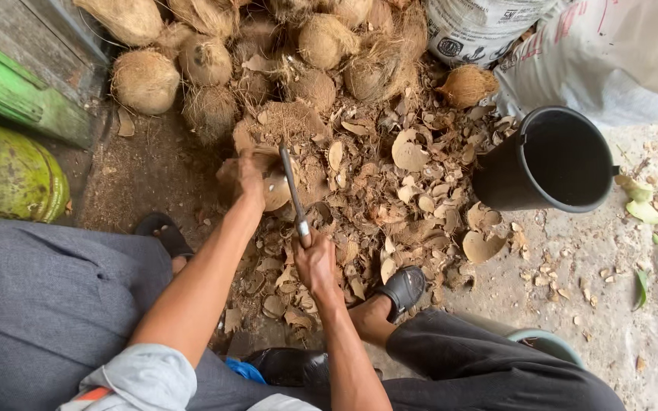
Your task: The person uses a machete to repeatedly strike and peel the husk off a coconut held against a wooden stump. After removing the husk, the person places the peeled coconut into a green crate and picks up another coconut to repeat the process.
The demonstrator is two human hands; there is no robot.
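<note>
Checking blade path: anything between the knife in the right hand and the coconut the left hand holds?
Nothing visible. The knife in the right hand already lies against the coconut steadied by the left hand; shell scraps lie beside it.

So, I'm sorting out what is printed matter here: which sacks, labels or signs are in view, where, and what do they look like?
White woven sack: top edge, right of the coconut pile, rounded and full, with black print.
Pale sack or cloth: top right corner behind the black bucket, slumped, white-grey with faint red marks.
No signs or screens show.
</note>
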